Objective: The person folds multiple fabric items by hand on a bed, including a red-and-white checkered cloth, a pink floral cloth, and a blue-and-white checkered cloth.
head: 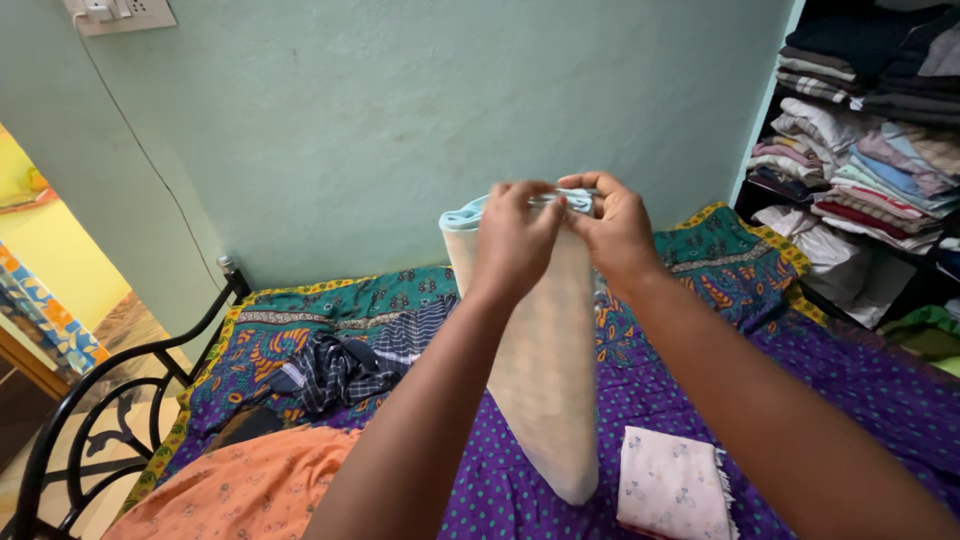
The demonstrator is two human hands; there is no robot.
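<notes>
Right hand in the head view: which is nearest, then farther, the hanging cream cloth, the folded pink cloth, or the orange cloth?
1. Hanging cream checked cloth: pinched in the right hand.
2. Folded pale pink printed cloth: on the bed, lower right.
3. Orange cloth: lower left corner of the bed.

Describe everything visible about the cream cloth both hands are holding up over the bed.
The cream cloth is a long, narrow folded piece of woven-looking fabric, pale cream with a light blue band along its top edge. It hangs upright, narrowing slightly to a rounded lower end that reaches down to the purple dotted bedsheet. The left hand and right hand pinch the top edge close together, fingers closed on the blue band. Its lower end hangs near a small folded pink printed cloth; whether they touch is unclear.
</notes>
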